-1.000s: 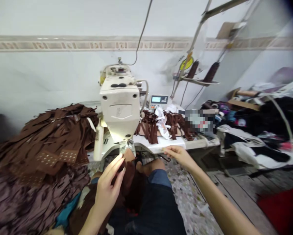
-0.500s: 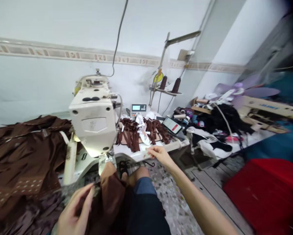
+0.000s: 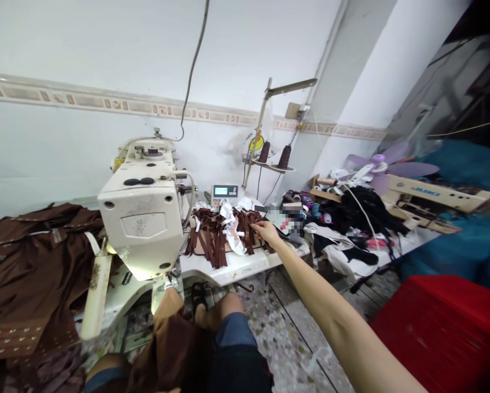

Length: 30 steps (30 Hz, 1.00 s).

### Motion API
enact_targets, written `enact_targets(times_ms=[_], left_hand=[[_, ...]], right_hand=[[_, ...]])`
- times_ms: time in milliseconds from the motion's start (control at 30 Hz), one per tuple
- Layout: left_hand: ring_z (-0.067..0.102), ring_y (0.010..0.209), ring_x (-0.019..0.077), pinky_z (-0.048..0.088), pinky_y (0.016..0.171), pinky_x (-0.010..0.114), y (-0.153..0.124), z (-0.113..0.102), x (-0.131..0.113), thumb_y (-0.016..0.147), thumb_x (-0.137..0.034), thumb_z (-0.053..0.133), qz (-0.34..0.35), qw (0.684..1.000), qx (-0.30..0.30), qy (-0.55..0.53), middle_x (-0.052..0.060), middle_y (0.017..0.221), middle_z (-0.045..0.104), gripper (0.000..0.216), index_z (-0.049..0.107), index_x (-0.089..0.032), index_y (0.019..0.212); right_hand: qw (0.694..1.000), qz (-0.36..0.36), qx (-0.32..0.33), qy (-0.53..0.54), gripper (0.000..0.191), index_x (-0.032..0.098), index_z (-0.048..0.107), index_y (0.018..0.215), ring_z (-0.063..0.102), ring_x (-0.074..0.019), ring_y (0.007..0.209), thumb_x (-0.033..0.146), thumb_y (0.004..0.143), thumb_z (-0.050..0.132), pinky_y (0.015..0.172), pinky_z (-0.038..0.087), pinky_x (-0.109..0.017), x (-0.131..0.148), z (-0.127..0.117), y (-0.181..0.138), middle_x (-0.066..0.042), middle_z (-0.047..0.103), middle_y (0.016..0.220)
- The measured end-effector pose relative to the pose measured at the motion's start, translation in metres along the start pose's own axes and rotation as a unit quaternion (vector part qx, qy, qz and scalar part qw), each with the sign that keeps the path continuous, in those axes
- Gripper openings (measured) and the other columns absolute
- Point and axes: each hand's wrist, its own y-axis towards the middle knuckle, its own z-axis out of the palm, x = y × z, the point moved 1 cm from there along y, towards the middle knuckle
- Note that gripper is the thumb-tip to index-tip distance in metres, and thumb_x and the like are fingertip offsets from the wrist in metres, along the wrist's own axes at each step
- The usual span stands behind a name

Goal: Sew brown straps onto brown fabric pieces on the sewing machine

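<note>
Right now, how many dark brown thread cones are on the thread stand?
2: the left cone beside the pole, the right cone farther out from it; none appears hidden there.

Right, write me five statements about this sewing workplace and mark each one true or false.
1. The bare right hand is at the dark brown fabric strips on the white tabletop. True.
2. The boxy cream sewing machine at the front stands right of the heaped brown fabric. True.
3. The left hand grips the sewing machine. False: no left hand is clearly in view.
4. Two dark brown thread cones stand on the metal thread stand. True.
5. The small rectangular control panel has a dark screen. False: the control panel's screen is lit.
</note>
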Motion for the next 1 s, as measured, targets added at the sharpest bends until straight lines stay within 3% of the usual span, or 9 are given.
enact_targets(times_ms=[167, 433, 567, 833, 900, 1000], left_hand=[[0.069, 0.120, 0.0295, 0.061, 0.098, 0.046, 0.023, 0.010, 0.007, 0.108, -0.038, 0.062, 0.021, 1.000, -0.009, 0.012, 0.008, 0.135, 0.069, 0.028, 0.070, -0.023, 0.129], [0.069, 0.118, 0.0282, 0.064, 0.094, 0.045, 0.013, 0.020, -0.004, 0.101, -0.042, 0.072, 0.059, 0.998, -0.016, 0.009, 0.009, 0.136, 0.068, 0.034, 0.069, -0.028, 0.131], [0.069, 0.116, 0.0270, 0.063, 0.093, 0.046, 0.015, 0.027, -0.005, 0.104, -0.038, 0.068, 0.060, 0.998, -0.017, 0.014, 0.009, 0.136, 0.069, 0.028, 0.069, -0.028, 0.130], [0.070, 0.116, 0.0271, 0.063, 0.093, 0.044, 0.016, 0.030, -0.001, 0.103, -0.037, 0.070, 0.037, 0.999, -0.011, 0.011, 0.008, 0.135, 0.070, 0.025, 0.070, -0.029, 0.127], [0.069, 0.118, 0.0282, 0.063, 0.093, 0.045, 0.012, 0.028, -0.003, 0.102, -0.035, 0.072, 0.033, 0.999, -0.008, 0.001, 0.007, 0.135, 0.070, 0.024, 0.071, -0.030, 0.126], [0.069, 0.117, 0.0280, 0.064, 0.093, 0.046, 0.002, 0.023, -0.007, 0.102, -0.041, 0.071, 0.027, 0.999, -0.002, -0.017, 0.009, 0.137, 0.069, 0.030, 0.070, -0.029, 0.129]], right_hand=[[0.997, 0.004, 0.033, -0.064, 0.037, 0.017, 0.066, 0.136, 0.071, -0.0284, 0.114, 0.037, 0.105, 0.071, 0.096, 0.062, -0.048, 0.000, -0.002, 0.011, -0.011, 0.067, 0.137], [0.992, 0.007, 0.042, -0.116, 0.038, 0.018, 0.065, 0.137, 0.071, -0.0284, 0.115, 0.037, 0.105, 0.071, 0.096, 0.062, -0.049, 0.007, -0.006, 0.021, -0.011, 0.067, 0.137], [0.993, 0.009, 0.036, -0.114, 0.038, 0.017, 0.065, 0.137, 0.071, -0.0281, 0.114, 0.037, 0.105, 0.071, 0.096, 0.062, -0.048, 0.010, -0.003, 0.021, -0.011, 0.067, 0.137], [0.997, -0.068, 0.006, -0.020, 0.035, 0.017, 0.069, 0.131, 0.071, -0.0293, 0.112, 0.038, 0.104, 0.072, 0.093, 0.063, -0.046, 0.035, -0.033, 0.014, -0.008, 0.069, 0.133], [0.994, -0.100, -0.027, 0.033, 0.037, 0.014, 0.072, 0.122, 0.074, -0.0262, 0.099, 0.046, 0.104, 0.070, 0.084, 0.064, -0.039, 0.045, -0.046, 0.010, -0.008, 0.074, 0.119], [0.978, -0.156, -0.078, 0.116, 0.054, 0.014, 0.074, 0.107, 0.070, -0.0181, 0.073, 0.066, 0.101, 0.062, 0.063, 0.056, -0.026, 0.066, -0.066, -0.001, -0.008, 0.077, 0.094]])
